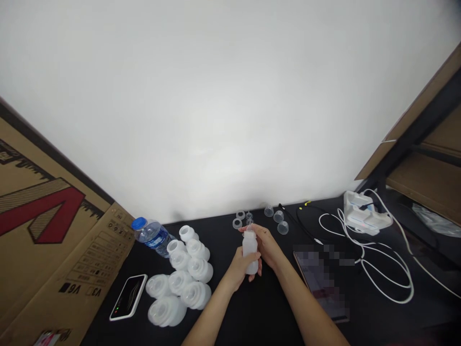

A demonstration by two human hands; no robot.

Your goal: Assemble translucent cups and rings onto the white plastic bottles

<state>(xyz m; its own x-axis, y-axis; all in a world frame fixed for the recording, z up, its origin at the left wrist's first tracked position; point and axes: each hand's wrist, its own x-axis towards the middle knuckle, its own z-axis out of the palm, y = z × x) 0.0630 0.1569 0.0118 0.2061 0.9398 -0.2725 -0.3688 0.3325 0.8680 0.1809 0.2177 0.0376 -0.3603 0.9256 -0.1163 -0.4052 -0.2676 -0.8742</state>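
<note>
My left hand point(242, 265) is wrapped around a translucent baby bottle point(249, 254), which stands nearly upright above the black table. At the bottle's top, my right hand point(265, 241) has its fingers closed about a clear teat point(250, 228); part of the grip is hidden. Just beyond lie two clear collar rings, one of them the nearer ring point(236, 223), and some small clear teats point(249, 216). Three clear dome caps, including the nearest cap point(283, 227), sit to the right of them. Several similar bottles point(194, 294) stand grouped on the left.
A water bottle with a blue cap point(151, 234) leans by the cardboard box point(72, 259). A white-framed device point(128, 297) lies at front left. On the right are a tablet-like device point(320, 288), looped white cables point(387, 300) and a white power strip point(365, 214). A white wall point(230, 105) rises behind.
</note>
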